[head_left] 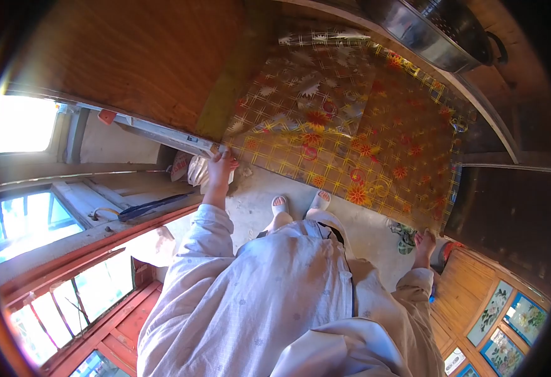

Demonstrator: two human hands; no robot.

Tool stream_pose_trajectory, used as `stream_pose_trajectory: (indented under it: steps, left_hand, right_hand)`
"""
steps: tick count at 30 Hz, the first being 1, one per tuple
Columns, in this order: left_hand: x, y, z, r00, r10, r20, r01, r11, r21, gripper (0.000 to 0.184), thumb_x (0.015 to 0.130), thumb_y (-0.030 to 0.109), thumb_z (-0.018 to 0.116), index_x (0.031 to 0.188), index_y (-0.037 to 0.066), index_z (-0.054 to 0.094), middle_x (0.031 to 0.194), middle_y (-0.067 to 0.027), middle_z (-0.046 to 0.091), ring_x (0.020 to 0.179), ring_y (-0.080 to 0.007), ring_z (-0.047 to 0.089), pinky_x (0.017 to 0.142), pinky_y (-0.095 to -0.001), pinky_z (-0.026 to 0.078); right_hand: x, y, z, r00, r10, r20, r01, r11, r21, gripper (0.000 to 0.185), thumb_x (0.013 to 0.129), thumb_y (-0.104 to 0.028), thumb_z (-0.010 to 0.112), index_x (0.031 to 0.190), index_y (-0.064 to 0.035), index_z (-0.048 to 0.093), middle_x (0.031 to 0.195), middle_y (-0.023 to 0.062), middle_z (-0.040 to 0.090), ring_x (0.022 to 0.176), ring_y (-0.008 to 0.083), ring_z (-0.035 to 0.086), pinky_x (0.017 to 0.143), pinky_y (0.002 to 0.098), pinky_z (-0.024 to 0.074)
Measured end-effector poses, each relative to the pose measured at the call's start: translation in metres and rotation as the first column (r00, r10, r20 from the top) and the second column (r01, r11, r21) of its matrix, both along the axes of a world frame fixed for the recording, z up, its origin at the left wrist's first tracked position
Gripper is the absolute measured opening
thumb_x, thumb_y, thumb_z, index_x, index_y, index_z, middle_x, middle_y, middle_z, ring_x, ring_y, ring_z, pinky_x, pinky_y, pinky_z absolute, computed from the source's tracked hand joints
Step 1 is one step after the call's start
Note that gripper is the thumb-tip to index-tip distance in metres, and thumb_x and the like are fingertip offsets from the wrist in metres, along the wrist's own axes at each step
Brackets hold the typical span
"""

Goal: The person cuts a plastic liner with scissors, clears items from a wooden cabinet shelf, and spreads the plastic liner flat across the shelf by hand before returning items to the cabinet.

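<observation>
A clear plastic sheet printed with yellow lines and red and orange flowers lies spread over a brown surface in front of me. At its near left corner, my left hand has its fingers bent closed around the edge. The near right corner is pinched in my right hand, low beside the dark cabinet side. Between the two hands the sheet's near edge runs almost straight. Its far edge looks creased and shiny.
A metal pot stands on a shelf at the upper right. A wooden panel is at the upper left, above a window ledge. Wooden doors with flower pictures stand at the lower right. My feet in sandals are on the pale floor.
</observation>
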State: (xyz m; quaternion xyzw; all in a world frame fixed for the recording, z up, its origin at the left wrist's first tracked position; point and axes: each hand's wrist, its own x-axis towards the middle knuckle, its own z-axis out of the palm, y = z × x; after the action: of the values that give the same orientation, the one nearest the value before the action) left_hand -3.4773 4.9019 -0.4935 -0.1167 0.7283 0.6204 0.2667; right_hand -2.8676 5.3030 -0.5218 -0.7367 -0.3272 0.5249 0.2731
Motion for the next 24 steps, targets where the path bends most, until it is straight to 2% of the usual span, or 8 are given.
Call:
stream_pose_trajectory:
  steps: [3, 6, 12, 13, 16, 17, 20, 24]
  left_hand:
    - [0.003, 0.0, -0.006, 0.998, 0.064, 0.022, -0.066, 0.992, 0.107, 0.035, 0.087, 0.034, 0.057, 0.071, 0.004, 0.055, 0.059, -0.0068, 0.059, 0.054, -0.0165, 0.061, 0.05, -0.0254, 0.047]
    - [0.001, 0.0, -0.006, 0.999, 0.036, 0.035, -0.037, 0.999, 0.027, 0.037, 0.086, 0.038, 0.057, 0.072, 0.004, 0.055, 0.06, -0.0068, 0.06, 0.052, -0.0174, 0.06, 0.049, -0.026, 0.047]
    - [0.0, 0.001, 0.012, 0.996, -0.013, 0.084, 0.031, 0.977, -0.211, 0.042, 0.086, 0.042, 0.057, 0.066, 0.005, 0.055, 0.055, -0.0056, 0.057, 0.051, -0.0154, 0.06, 0.045, -0.0263, 0.045]
    - [0.002, 0.001, 0.014, 0.982, -0.136, -0.13, 0.076, 0.917, -0.391, 0.039, 0.084, 0.04, 0.059, 0.066, 0.005, 0.055, 0.055, -0.0074, 0.057, 0.051, -0.019, 0.06, 0.046, -0.0296, 0.046]
    - [0.016, 0.012, 0.026, 0.607, -0.609, -0.511, -0.094, 0.583, -0.807, 0.031, 0.077, 0.033, 0.065, 0.066, 0.005, 0.056, 0.057, -0.0127, 0.058, 0.052, -0.03, 0.059, 0.049, -0.0395, 0.047]
    - [0.027, 0.027, 0.064, 0.598, -0.609, -0.521, 0.007, 0.654, -0.756, 0.018, 0.073, 0.024, 0.063, 0.072, 0.007, 0.058, 0.068, -0.0145, 0.059, 0.062, -0.0348, 0.057, 0.055, -0.0437, 0.046]
    - [0.026, 0.053, 0.061, 0.164, -0.695, -0.7, -0.063, 0.701, -0.71, 0.02, 0.069, 0.017, 0.062, 0.085, 0.006, 0.056, 0.082, -0.0153, 0.057, 0.079, -0.034, 0.055, 0.068, -0.0435, 0.046]
    - [0.02, 0.081, 0.038, 0.239, -0.685, -0.688, -0.031, 0.703, -0.711, 0.033, 0.07, 0.016, 0.061, 0.098, 0.001, 0.05, 0.092, -0.0199, 0.054, 0.086, -0.0375, 0.051, 0.076, -0.0458, 0.043]
  right_hand:
    - [0.001, 0.001, -0.004, 0.998, -0.044, -0.041, 0.044, 0.999, -0.001, 0.026, 0.086, -0.029, 0.058, 0.1, -0.0087, 0.051, 0.081, 0.0104, 0.06, 0.073, 0.0223, 0.06, 0.064, 0.0323, 0.0498]
    - [0.005, 0.0, -0.004, 0.998, -0.035, -0.058, 0.035, 0.999, -0.004, 0.025, 0.086, -0.03, 0.059, 0.101, -0.0095, 0.052, 0.08, 0.0089, 0.059, 0.071, 0.0208, 0.059, 0.064, 0.031, 0.0494]
    - [-0.017, -0.011, 0.01, 0.997, -0.071, 0.005, 0.07, 0.996, 0.055, 0.02, 0.088, -0.025, 0.058, 0.094, -0.0068, 0.052, 0.068, 0.0078, 0.055, 0.057, 0.0185, 0.054, 0.048, 0.0279, 0.0452]
    - [-0.019, -0.012, 0.012, 0.998, -0.069, -0.009, 0.069, 0.996, 0.047, 0.02, 0.088, -0.025, 0.058, 0.093, -0.0067, 0.052, 0.067, 0.0074, 0.054, 0.055, 0.018, 0.054, 0.046, 0.0272, 0.0442]
    - [-0.014, -0.009, 0.004, 0.997, -0.052, -0.057, 0.055, 0.997, 0.056, 0.019, 0.087, -0.027, 0.057, 0.093, -0.0096, 0.052, 0.066, 0.0039, 0.051, 0.057, 0.0163, 0.052, 0.048, 0.0275, 0.0431]
    - [-0.009, -0.007, -0.003, 0.996, -0.045, -0.074, 0.05, 0.997, 0.065, 0.019, 0.087, -0.028, 0.057, 0.093, -0.0111, 0.051, 0.067, 0.0023, 0.05, 0.058, 0.0158, 0.052, 0.05, 0.0281, 0.0431]
    - [0.004, 0.0, -0.012, 0.985, 0.008, -0.173, -0.004, 1.0, 0.027, 0.016, 0.089, -0.027, 0.054, 0.092, -0.0115, 0.052, 0.066, 0.0021, 0.049, 0.056, 0.0153, 0.05, 0.048, 0.0264, 0.0411]
    - [-0.024, -0.01, 0.016, 0.994, -0.081, -0.07, 0.081, 0.997, -0.012, 0.017, 0.091, -0.025, 0.051, 0.084, -0.0103, 0.05, 0.056, 0.0028, 0.042, 0.045, 0.0151, 0.043, 0.038, 0.027, 0.0342]
